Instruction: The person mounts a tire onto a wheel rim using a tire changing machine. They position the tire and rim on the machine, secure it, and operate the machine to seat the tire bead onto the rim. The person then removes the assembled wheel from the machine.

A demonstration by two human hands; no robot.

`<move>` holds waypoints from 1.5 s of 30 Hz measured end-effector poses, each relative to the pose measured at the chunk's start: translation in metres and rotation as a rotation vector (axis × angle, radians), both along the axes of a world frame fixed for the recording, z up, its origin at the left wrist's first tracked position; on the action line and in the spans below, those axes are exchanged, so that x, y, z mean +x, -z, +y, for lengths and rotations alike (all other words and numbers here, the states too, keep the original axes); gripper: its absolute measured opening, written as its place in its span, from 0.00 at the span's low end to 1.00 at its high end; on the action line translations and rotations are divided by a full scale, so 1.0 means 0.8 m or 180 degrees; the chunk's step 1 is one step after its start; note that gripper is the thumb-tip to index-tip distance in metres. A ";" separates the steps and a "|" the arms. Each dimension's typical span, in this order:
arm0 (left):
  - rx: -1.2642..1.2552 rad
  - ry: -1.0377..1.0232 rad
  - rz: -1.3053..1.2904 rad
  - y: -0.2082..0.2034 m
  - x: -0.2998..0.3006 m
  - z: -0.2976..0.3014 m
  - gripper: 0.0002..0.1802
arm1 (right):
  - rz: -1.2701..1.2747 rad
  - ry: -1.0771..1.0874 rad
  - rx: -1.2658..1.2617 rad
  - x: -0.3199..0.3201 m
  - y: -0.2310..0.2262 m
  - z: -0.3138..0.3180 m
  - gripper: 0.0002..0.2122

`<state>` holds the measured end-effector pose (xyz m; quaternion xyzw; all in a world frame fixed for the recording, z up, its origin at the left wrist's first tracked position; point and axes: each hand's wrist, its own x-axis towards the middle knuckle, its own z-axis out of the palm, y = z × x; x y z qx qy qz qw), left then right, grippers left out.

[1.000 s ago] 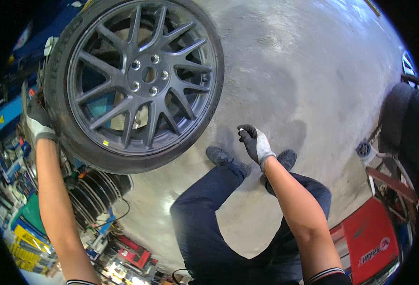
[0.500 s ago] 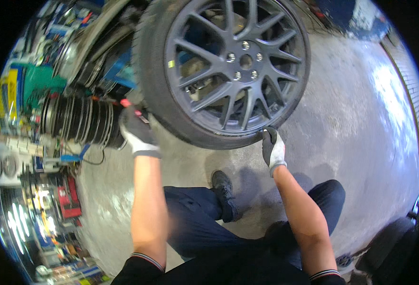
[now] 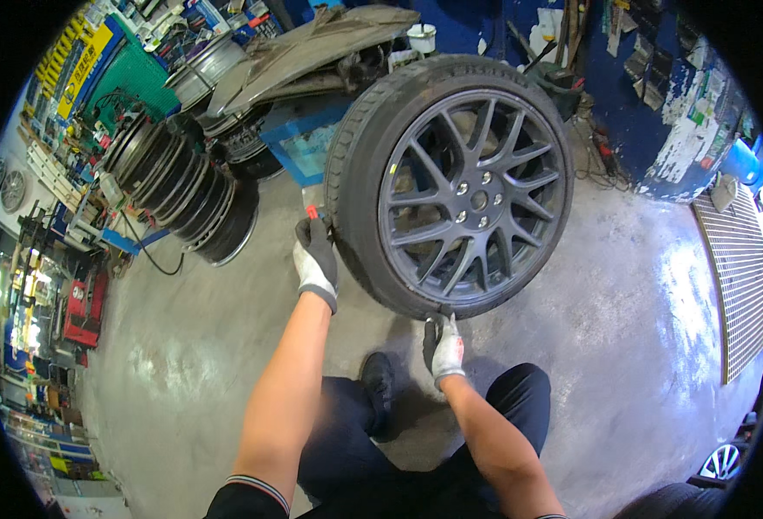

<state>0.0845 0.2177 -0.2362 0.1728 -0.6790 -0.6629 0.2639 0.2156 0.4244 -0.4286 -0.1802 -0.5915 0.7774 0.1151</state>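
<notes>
My left hand (image 3: 316,253) grips a red-tipped object (image 3: 313,211); my right hand (image 3: 444,348), its grip unclear, is at the tyre's (image 3: 362,229) lower edge. The tyre already sits on its alloy wheel (image 3: 469,202); what's left doesn't show.

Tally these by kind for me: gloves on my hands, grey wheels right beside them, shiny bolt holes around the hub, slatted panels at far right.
Left glove and right glove: 2
Grey wheel: 1
Shiny bolt holes: 5
Slatted panel: 1
Total: 9
</notes>
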 end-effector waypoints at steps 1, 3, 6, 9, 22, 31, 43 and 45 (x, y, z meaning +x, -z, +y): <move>-0.0363 -0.0153 -0.0068 0.002 -0.002 -0.001 0.20 | 0.0114 -0.0374 0.2552 0.002 -0.001 0.006 0.12; -0.0313 -0.0215 0.0003 0.004 -0.008 0.000 0.19 | 0.0148 -0.0534 0.2720 0.005 -0.004 0.019 0.13; -0.0663 -0.0395 -0.0210 0.002 -0.011 0.002 0.17 | 0.0460 -0.0668 0.3253 0.009 -0.014 0.036 0.12; -0.1041 -0.0591 -0.0312 -0.005 -0.012 0.010 0.17 | 0.0327 -0.0960 0.2868 0.006 -0.035 0.045 0.11; -0.0183 -0.1077 0.0133 -0.039 -0.023 0.094 0.23 | 0.1658 -0.0316 0.2550 -0.273 -0.373 0.121 0.13; 0.0515 -0.1118 -0.0028 -0.047 -0.030 0.097 0.27 | 0.1954 -0.0472 0.3597 -0.381 -0.447 0.101 0.13; 0.0599 -0.0968 0.0183 -0.030 -0.038 0.088 0.26 | 0.1772 -0.0468 0.4548 -0.386 -0.444 0.103 0.15; 0.0662 -0.0959 0.0176 -0.029 -0.039 0.087 0.26 | 0.1610 -0.0725 0.4346 -0.379 -0.447 0.112 0.15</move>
